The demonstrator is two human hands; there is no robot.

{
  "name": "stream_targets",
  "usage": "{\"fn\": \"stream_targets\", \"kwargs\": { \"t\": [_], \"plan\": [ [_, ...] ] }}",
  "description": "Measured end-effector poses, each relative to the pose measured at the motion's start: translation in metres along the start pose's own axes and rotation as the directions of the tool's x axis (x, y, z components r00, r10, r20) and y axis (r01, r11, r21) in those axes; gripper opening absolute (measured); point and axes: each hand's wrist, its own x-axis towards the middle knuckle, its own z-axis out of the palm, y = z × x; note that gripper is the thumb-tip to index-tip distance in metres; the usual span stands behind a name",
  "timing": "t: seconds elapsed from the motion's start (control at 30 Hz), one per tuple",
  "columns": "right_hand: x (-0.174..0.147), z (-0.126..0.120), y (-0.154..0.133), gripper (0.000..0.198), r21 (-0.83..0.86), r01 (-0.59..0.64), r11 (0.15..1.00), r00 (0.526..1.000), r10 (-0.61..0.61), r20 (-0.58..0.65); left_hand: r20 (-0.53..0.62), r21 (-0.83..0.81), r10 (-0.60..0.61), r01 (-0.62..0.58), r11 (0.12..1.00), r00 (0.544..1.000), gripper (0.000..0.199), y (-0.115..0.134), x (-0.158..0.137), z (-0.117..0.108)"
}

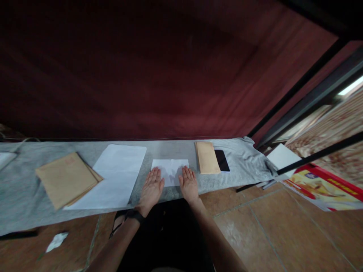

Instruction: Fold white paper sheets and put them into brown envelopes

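A small white sheet point(171, 178) lies flat on the counter point(167, 148), which is draped in grey cloth, directly in front of the person. The left hand point(151, 188) rests on its left edge and the right hand point(188, 183) on its right edge – each grip is unclenched, palm down, fingers stretched forward. The sheet's middle shows bare between them, with a short line at its far edge. A black band point(135, 215) circles the left wrist.

To the left lies a large white sheet point(121, 160) with a crease across it; a pile of brown envelopes point(66, 177) overlaps its left side. To the right of the hands sits a tan stack point(208, 158) – a dark phone point(222, 160) sticks out beside it. A dark red curtain point(159, 83) hangs behind the counter.
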Motion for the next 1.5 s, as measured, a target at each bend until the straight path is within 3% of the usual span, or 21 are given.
{"fn": "stream_targets", "kwargs": {
  "t": [0.17, 0.33, 0.5, 0.77, 1.1, 1.2, 1.3, 1.4, 1.5],
  "plan": [
    [0.016, 0.005, -0.017, 0.047, 0.101, 0.108, 0.989, 0.99, -0.116, 0.081, 0.058, -0.024, 0.146, -0.145, 0.989, 0.988, 0.056, 0.017, 0.023, 0.009],
    [0.028, 0.009, -0.018, 0.046, 0.089, 0.093, 0.992, 0.986, -0.104, 0.131, 0.106, 0.007, 0.176, -0.177, 0.984, 0.979, 0.055, 0.014, 0.038, 0.016],
    [0.037, 0.016, -0.016, 0.048, 0.031, 0.063, 0.997, 0.99, -0.067, 0.125, 0.11, 0.05, 0.087, -0.093, 0.994, 0.99, 0.058, 0.015, 0.043, 0.016],
    [0.035, 0.027, -0.006, 0.056, -0.053, -0.028, 0.998, 1.0, 0.028, -0.004, 0.071, 0.11, -0.11, 0.101, 0.989, 0.991, 0.06, 0.014, 0.044, 0.015],
    [0.021, 0.016, 0.014, 0.054, -0.067, -0.105, 0.992, 0.991, 0.099, -0.088, 0.027, 0.112, -0.19, 0.186, 0.976, 0.981, 0.061, -0.004, 0.032, 0.006],
    [0.025, 0.01, 0.011, 0.052, -0.052, -0.103, 0.993, 0.993, 0.1, -0.056, 0.004, 0.073, -0.133, 0.132, 0.989, 0.991, 0.06, 0.001, 0.035, 0.004],
    [0.034, 0.005, 0.002, 0.049, 0.007, -0.013, 1.0, 0.999, 0.013, 0.032, 0.026, -0.006, 0.031, -0.03, 1.0, 0.999, 0.058, 0.011, 0.043, 0.006],
    [0.042, 0.004, -0.006, 0.047, 0.074, 0.09, 0.993, 0.988, -0.098, 0.119, 0.079, -0.066, 0.181, -0.176, 0.982, 0.98, 0.055, 0.02, 0.051, 0.01],
    [0.044, 0.007, -0.009, 0.046, 0.09, 0.112, 0.99, 0.981, -0.124, 0.149, 0.12, -0.067, 0.222, -0.215, 0.974, 0.968, 0.053, 0.023, 0.056, 0.013]
  ]
}}
